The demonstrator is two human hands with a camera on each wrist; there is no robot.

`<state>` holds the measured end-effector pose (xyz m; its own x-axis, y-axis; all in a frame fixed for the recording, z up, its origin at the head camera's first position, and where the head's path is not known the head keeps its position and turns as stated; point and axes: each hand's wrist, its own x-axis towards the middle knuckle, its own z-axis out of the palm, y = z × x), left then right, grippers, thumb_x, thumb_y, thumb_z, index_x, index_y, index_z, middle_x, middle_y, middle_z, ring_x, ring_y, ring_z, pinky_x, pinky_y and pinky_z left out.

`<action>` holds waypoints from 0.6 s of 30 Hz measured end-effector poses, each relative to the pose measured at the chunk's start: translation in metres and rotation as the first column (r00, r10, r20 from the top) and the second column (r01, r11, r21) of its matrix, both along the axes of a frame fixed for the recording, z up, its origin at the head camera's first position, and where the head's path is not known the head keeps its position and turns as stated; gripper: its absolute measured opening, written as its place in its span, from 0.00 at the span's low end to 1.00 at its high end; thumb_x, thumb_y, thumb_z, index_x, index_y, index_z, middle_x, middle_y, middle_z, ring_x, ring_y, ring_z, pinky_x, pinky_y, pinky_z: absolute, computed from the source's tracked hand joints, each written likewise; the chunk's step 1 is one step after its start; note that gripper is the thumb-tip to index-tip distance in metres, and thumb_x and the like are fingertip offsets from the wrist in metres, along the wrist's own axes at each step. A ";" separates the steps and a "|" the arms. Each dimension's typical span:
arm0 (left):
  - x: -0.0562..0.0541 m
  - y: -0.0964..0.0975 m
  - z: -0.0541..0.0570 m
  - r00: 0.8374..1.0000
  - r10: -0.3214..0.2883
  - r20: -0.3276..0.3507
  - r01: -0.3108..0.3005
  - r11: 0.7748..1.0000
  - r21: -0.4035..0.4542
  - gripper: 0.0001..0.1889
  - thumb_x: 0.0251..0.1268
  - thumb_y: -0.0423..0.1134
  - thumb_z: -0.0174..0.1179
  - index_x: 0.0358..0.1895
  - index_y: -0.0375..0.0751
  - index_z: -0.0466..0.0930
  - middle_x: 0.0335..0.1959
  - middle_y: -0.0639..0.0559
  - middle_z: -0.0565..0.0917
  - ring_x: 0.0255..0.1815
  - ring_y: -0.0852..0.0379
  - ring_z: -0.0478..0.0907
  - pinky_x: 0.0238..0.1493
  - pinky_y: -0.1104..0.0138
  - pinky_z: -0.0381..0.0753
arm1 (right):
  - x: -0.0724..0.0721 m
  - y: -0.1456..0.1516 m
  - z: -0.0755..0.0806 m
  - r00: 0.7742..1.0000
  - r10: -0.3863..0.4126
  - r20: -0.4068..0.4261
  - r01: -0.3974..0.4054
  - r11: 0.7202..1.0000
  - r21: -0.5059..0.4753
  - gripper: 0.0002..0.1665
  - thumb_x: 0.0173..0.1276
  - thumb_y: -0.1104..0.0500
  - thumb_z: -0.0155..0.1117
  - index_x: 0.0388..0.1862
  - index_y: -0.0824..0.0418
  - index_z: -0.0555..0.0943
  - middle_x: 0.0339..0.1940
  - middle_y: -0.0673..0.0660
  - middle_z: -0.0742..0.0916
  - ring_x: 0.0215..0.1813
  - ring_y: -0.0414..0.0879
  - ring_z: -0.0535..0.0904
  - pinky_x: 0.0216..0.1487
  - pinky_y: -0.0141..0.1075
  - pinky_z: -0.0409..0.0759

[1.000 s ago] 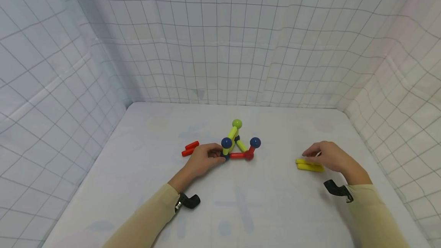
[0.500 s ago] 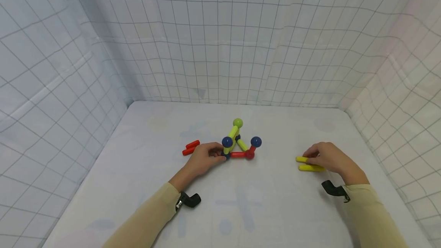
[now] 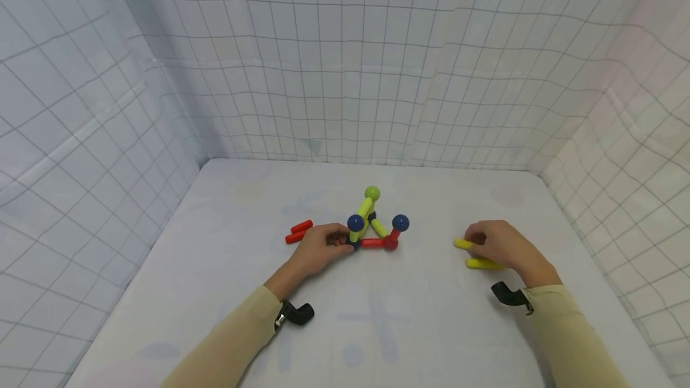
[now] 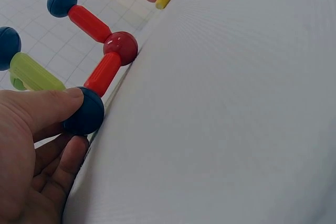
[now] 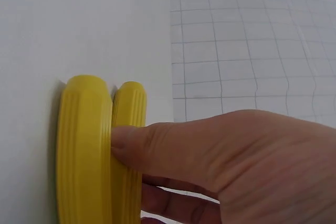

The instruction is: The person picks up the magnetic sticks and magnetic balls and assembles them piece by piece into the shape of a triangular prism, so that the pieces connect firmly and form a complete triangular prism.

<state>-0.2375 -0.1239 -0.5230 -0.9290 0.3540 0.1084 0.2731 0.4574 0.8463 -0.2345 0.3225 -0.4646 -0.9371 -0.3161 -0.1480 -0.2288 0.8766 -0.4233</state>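
Note:
My left hand (image 3: 321, 248) holds a dark blue ball (image 4: 86, 113) at the near left corner of a ball-and-stick model, thumb on top and fingers beneath. A red rod (image 4: 102, 74) runs from that ball to a red ball (image 4: 121, 48), and another red rod rises from there to a raised blue ball (image 3: 401, 223). Green rods (image 3: 380, 228) and a light green ball (image 3: 372, 193) form the far side. On the right, my right hand (image 3: 502, 248) pinches one yellow rod (image 5: 128, 103) between thumb and fingers. A second yellow rod (image 5: 84, 150) lies beside it on the table.
Two red rods (image 3: 298, 236) lie just left of my left hand. The white table (image 3: 409, 340) meets grid-patterned cloth walls (image 3: 345, 76) at the back and both sides.
My right hand has closed on the farther yellow rod and shifted it slightly left and away from the other one. The left hand and the model stay in place.

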 end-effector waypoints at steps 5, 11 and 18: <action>0.000 0.001 -0.001 1.000 0.004 0.006 -0.004 1.000 -0.007 0.19 0.68 0.39 0.77 0.60 0.41 0.89 0.41 0.57 0.87 0.42 0.57 0.82 0.49 0.63 0.84 | -0.004 -0.004 -0.002 1.000 0.001 -0.005 -0.001 1.000 0.011 0.16 0.68 0.63 0.77 0.53 0.64 0.90 0.47 0.56 0.90 0.47 0.52 0.83 0.55 0.54 0.83; 0.000 0.002 -0.002 1.000 0.004 0.009 -0.004 1.000 -0.010 0.19 0.68 0.39 0.77 0.60 0.41 0.89 0.41 0.57 0.87 0.42 0.57 0.82 0.49 0.63 0.84 | -0.005 -0.006 -0.001 1.000 -0.013 -0.022 0.013 1.000 -0.017 0.15 0.69 0.62 0.74 0.54 0.62 0.89 0.46 0.53 0.89 0.47 0.51 0.82 0.54 0.53 0.83; -0.001 0.001 -0.001 1.000 0.010 0.010 -0.010 1.000 -0.012 0.18 0.68 0.39 0.78 0.59 0.43 0.89 0.41 0.57 0.87 0.43 0.56 0.82 0.49 0.63 0.84 | -0.007 -0.019 0.019 0.976 -0.009 -0.217 -0.030 0.984 -0.175 0.12 0.73 0.61 0.75 0.53 0.60 0.89 0.44 0.51 0.89 0.46 0.51 0.81 0.50 0.53 0.81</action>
